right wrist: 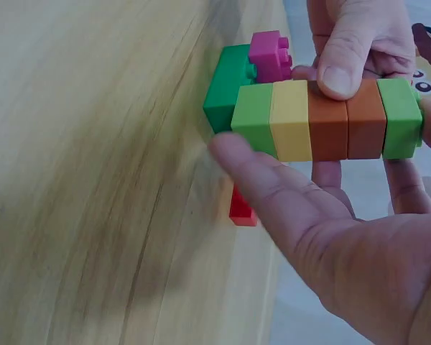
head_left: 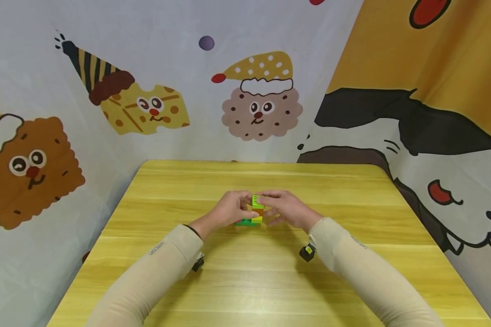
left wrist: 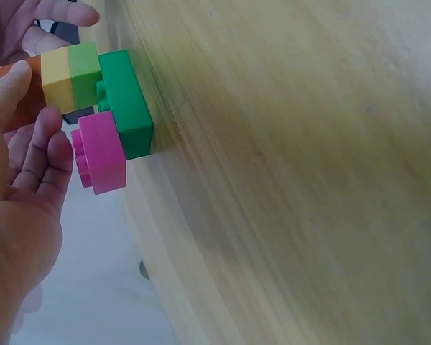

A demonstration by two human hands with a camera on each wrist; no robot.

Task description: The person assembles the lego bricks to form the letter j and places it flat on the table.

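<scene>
A small brick tower stands upright on the table. Its long dark green brick (right wrist: 225,86) lies lowest. On this rise a light green brick (right wrist: 254,118), a yellow brick (right wrist: 291,122), two brown bricks (right wrist: 366,118) and a light green top brick (head_left: 255,200). A pink brick (left wrist: 104,152) sits beside the column, over the other end of the dark green one. My left hand (head_left: 232,210) grips the column, thumb pressed on a brown brick and fingers behind. My right hand (head_left: 291,209) touches the top brick, its other fingers stretched out along the tower's right side.
A red brick (right wrist: 242,210) lies on the wooden table (head_left: 245,281) beyond the tower, largely hidden by my right fingers. Behind the table's far edge hangs a printed cloth (head_left: 163,41) with cartoon figures.
</scene>
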